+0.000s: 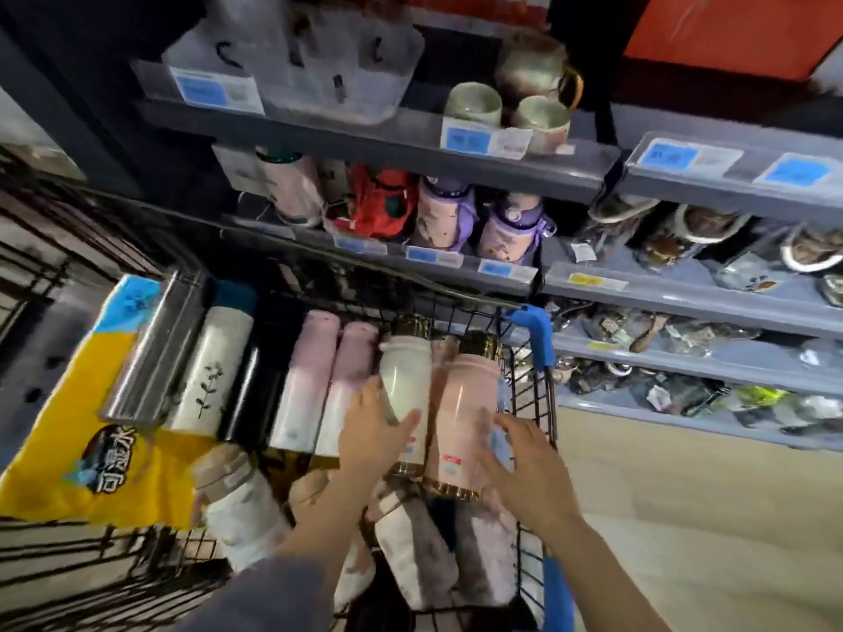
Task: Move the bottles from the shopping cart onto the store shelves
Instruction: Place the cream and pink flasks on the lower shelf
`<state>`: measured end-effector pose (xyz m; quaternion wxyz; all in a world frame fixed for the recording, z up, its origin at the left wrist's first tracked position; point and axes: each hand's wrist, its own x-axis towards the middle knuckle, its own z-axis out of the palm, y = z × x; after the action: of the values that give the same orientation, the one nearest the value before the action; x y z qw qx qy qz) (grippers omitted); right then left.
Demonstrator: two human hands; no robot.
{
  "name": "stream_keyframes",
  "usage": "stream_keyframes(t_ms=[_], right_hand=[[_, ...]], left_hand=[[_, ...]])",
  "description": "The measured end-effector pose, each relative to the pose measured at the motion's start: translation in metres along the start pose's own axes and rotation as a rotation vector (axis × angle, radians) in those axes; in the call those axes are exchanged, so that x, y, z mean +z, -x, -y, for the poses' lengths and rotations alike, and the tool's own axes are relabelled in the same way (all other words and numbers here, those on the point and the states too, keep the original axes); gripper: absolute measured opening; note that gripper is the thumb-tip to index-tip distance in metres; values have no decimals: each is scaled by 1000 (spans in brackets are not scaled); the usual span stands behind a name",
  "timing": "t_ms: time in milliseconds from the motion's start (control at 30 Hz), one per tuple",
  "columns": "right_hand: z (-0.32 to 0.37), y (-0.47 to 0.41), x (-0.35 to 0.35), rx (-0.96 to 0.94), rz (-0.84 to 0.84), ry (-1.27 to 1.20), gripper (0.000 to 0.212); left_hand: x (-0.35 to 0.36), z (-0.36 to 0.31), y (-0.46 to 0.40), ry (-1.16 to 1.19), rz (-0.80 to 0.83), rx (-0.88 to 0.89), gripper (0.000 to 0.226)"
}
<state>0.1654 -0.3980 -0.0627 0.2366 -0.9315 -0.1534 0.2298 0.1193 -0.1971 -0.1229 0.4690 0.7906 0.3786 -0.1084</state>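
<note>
While both bottles lie inside the shopping cart (531, 390), the white bottle (403, 380) is gripped by the left hand (372, 433) and the pink bottle (463, 412) by the right hand (524, 463). The pick-up step is judged in hand; next, both must be lifted clear of the cart and stood on the shelf (456, 271) above it.

The only print that can be read stands on the yellow pack (68, 449) lying at the left side of the cart (533, 403): a dark round badge near its lower end carries white Chinese characters, 可湿水. Right of the pack, two bottles in the cart, a white one (403, 394) and a pink one (460, 421), each bear a small red-and-white sticker low on the body, too small to read. Above the cart, the blue and white price tags (467, 140) and yellow tags (586, 279) on the shelf edges are blurred, with no legible figures.
</note>
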Motion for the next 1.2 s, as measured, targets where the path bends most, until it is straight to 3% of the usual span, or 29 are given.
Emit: stream_keyframes(t_ms=[133,433,500,567,633,800,933,1000,1067,1200], right_hand=[[-1,4,3,54,16,-6,45],[15,-13,6,241,73,-111,63],[16,-16,8,303,110,-159,73],[16,-21,11,391,135,-231,85],[15,-26,14,457,131,-316,86],[20,-42,25,509,83,-462,68],[17,-59,44,567,8,-485,103],[14,-64,53,597,-17,-433,121],[19,-66,57,605,-39,-391,124],[25,-68,57,684,-96,-466,115]], left_hand=[[8,-16,-9,42,-14,-53,85],[7,2,-27,31,44,-64,110],[1,-2,-25,94,62,-68,95],[-9,-1,-16,130,68,-54,65],[-22,8,-1,161,60,-58,61],[-76,48,57,373,57,-109,77],[-111,65,96,642,42,-142,87],[-117,69,107,776,63,-173,74],[-119,69,114,889,90,-199,66],[-122,61,115,1030,194,-193,75]])
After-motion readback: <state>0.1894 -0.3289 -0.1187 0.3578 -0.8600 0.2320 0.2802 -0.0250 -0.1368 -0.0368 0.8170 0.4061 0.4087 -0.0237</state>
